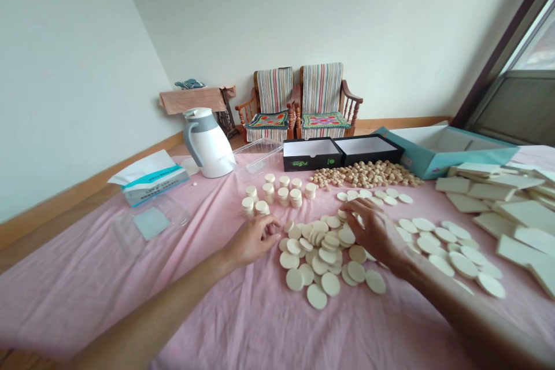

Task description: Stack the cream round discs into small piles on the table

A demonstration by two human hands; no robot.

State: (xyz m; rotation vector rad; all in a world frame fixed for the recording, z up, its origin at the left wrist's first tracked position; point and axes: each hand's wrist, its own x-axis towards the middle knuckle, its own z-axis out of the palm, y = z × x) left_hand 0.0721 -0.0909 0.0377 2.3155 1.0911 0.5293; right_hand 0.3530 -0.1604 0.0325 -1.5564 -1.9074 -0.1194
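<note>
Many pale, round wooden discs lie in a loose pile on the pink cloth. At the pile's left edge is my left hand, its thumb and index finger curved and apart, with nothing visible between them. My right hand reaches over the pile's far right side, its fingers bent down onto a single disc at its fingertips; part of the grip is hidden. Beyond my left hand stand several short stacks of small discs. More flat discs are spread to the right, partly behind my right forearm.
Small wooden beads lie before two black boxes. A teal box and square wooden boards are at right. At left are a white jug, a tissue pack and clear plastic trays.
</note>
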